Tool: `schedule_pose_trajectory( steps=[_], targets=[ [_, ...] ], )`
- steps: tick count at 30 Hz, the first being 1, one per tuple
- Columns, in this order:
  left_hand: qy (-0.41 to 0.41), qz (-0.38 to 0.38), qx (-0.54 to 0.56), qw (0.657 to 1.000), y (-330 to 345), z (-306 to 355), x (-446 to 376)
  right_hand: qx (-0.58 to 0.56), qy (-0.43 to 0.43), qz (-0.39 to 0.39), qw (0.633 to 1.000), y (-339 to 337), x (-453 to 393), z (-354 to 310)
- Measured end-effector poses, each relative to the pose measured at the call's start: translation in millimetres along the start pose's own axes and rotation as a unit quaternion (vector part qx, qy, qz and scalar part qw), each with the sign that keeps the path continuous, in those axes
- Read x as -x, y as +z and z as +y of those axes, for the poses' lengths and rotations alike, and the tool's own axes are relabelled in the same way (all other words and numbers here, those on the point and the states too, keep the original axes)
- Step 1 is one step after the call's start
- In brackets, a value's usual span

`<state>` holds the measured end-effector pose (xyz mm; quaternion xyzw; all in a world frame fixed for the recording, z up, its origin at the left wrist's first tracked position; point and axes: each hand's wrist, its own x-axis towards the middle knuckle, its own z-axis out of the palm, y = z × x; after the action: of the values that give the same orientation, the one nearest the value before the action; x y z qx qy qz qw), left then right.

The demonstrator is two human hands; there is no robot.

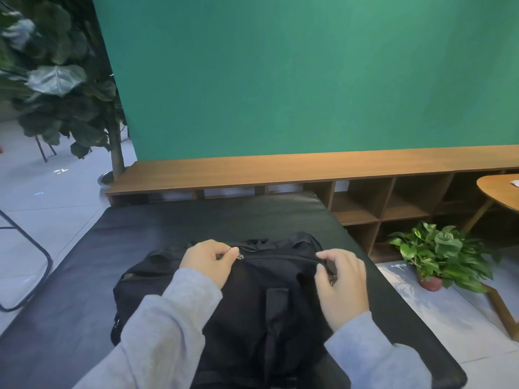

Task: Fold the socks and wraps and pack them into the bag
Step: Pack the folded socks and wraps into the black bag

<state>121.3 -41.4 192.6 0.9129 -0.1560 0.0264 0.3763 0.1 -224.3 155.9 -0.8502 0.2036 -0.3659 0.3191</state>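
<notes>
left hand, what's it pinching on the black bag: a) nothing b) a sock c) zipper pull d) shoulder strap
c: the left hand pinches the small metal zipper pull at the left end of the zip line on the black bag, while the right hand grips the fabric at the other end.

bag (269, 299) mid-bench | bench (174, 217) bare beyond | shelf (280, 167) behind
</notes>
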Motion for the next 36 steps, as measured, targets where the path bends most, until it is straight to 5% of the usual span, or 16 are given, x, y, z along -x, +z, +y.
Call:
schedule_pose_trajectory(
  steps=[5,9,13,26,32,36],
  targets=[
    [0.019,-0.023,-0.001,1.000,4.2,2.8,5.3,0.067,-0.185,-0.126,0.972,30.9,1.1,-42.6],
    [0.054,-0.036,-0.014,0.998,3.9,-1.5,9.8,0.164,-0.190,-0.221,0.942,49.9,-5.4,-62.6],
    [0.033,0.008,0.042,0.999,2.2,-23.9,8.1,0.131,-0.131,-0.197,0.963,52.9,-4.9,-63.6],
    [-0.093,0.154,-0.018,0.983,-47.9,-130.6,-14.5,0.078,-0.055,-0.192,0.977,56.8,-1.9,-39.7],
    [-0.167,0.130,-0.029,0.977,-60.0,-155.9,-13.5,0.066,-0.039,-0.187,0.979,61.7,3.0,-33.3],
    [-0.121,0.134,-0.090,0.979,-50.1,-153.1,-14.4,0.055,-0.035,-0.170,0.983,61.7,2.2,-30.7]
  ],
)
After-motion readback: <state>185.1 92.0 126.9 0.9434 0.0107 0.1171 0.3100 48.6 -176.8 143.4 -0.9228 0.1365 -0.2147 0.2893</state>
